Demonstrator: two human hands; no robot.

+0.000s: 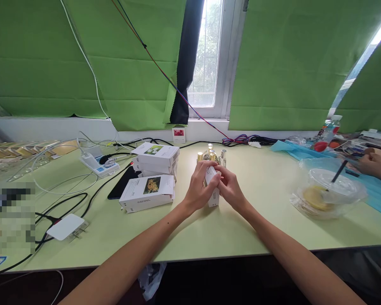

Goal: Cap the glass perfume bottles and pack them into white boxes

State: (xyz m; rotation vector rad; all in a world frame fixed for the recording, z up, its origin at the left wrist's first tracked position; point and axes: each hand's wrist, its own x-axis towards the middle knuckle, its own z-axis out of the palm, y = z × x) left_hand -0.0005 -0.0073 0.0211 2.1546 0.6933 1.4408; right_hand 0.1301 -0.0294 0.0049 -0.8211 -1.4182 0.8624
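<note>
Between my two hands, a narrow white box stands upright on the table, its upper part partly covered by fingers. My left hand is closed around its left side, the thumb across the front near the top. My right hand grips the box from the right, fingers bent at its upper edge. Just behind the hands stand several small glass bottles with gold and silver caps. To the left lies a white box with a yellow-flower picture, beside stacked white boxes with a green picture on top.
A black phone, a power strip, a white charger and loose cables lie left. At right sit a bagged plastic cup with a straw and blue sheeting. Another person's hand is at the far right.
</note>
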